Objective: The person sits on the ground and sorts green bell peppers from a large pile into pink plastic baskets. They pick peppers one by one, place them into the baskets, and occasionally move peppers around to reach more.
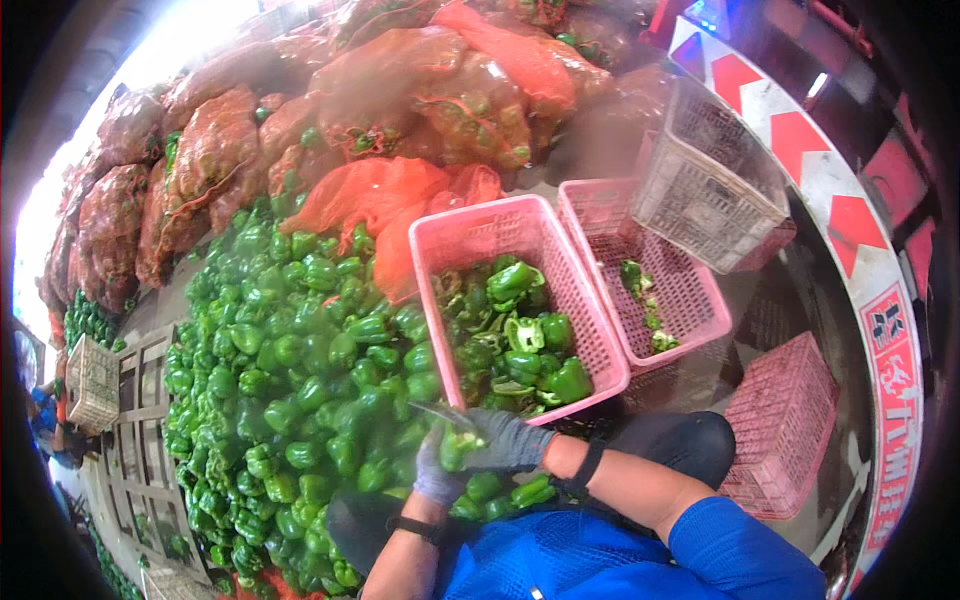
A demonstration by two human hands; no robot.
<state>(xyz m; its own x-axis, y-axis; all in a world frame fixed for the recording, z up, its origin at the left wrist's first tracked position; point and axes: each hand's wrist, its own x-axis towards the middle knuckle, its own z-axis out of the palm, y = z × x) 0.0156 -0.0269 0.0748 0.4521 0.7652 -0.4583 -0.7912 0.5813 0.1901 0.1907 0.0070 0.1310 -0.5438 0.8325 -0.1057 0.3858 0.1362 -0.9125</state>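
My left hand [437, 469], in a pale glove, holds a green bell pepper [456, 450] whose pale cut flesh shows. Close against it, my right hand [512, 441] in a grey glove grips a knife; the knife blade [436, 412] points left above the pepper, and its handle is hidden in the fingers. Just beyond both hands stands a pink plastic crate [525, 210], partly filled with whole and cut green peppers [524, 334]. To the left spreads a large heap of green bell peppers [300, 390]. A few more peppers [532, 491] lie below my hands.
A second pink crate [694, 319] holds some pepper scraps [651, 300]. Beside it are a grey crate [705, 199] and an overturned pink crate [780, 427]. Filled red mesh sacks [210, 150] are piled behind, with a loose mesh bag [375, 195]. Wooden pallets [142, 420] lie left; another person [52, 427] is there.
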